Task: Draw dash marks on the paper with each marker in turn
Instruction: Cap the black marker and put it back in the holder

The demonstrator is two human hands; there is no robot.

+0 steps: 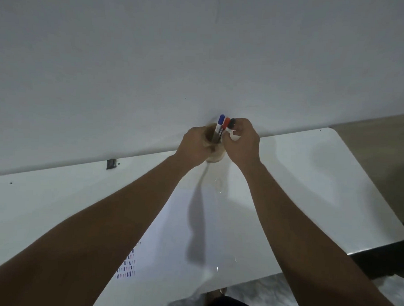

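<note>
A brown cup (pixel 213 153) stands at the table's far edge against the wall. My left hand (pixel 194 145) is wrapped around its left side. A blue-capped marker (pixel 219 126) and a red-capped marker (pixel 226 124) stick up out of the cup. My right hand (pixel 242 142) pinches a black-capped marker (pixel 232 123) just below its cap, right beside the other two. The white paper (pixel 176 239) lies on the table in front of me, with rows of short blue, red and dark dashes (pixel 127 266) near its lower left, partly hidden by my left forearm.
The white table (pixel 322 181) runs against a grey wall, with its rounded right corner near the floor. A small dark fitting (pixel 111 164) sits at the table's far edge on the left. Dark clothing shows at the bottom edge.
</note>
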